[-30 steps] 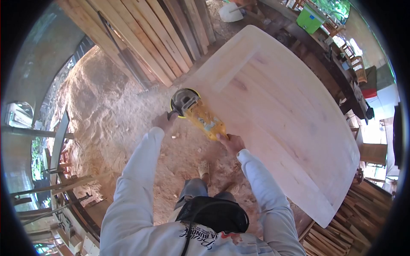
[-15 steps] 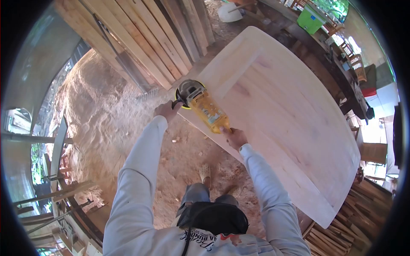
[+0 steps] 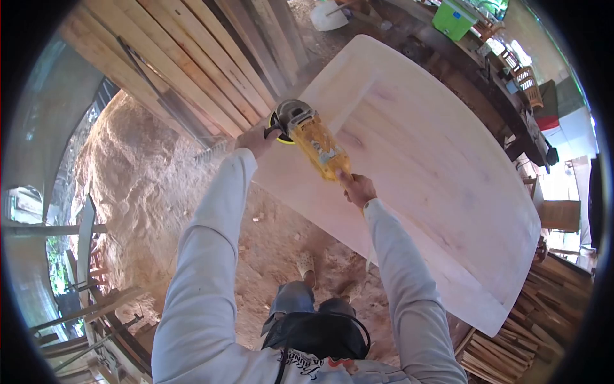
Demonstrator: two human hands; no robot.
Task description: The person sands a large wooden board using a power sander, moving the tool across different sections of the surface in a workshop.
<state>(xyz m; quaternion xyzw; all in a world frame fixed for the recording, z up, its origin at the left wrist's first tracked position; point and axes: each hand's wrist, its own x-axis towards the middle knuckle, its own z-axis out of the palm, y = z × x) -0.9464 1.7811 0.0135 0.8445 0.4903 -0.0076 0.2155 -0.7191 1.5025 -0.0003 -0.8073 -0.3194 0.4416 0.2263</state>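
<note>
A yellow power sander (image 3: 320, 148) with a dark head and a round disc lies over the near left edge of a large pale wooden panel (image 3: 435, 173). My left hand (image 3: 256, 141) is closed round the black side handle by the tool's head. At the tool's rear end, my right hand (image 3: 358, 189) grips the yellow body. The disc is mostly hidden under the head, so its contact with the wood cannot be made out.
Long planks (image 3: 192, 57) lean at the upper left beside a sawdust heap (image 3: 128, 153). A green box (image 3: 454, 20) stands on a dark bench at the upper right. Stacked wood strips (image 3: 505, 352) lie at the lower right. A white shovel blade (image 3: 329, 16) is at the top.
Both hands and the sander have moved up in the view, further over the panel. The view has shifted slightly, and the sander's rear has swung a little to the right.
</note>
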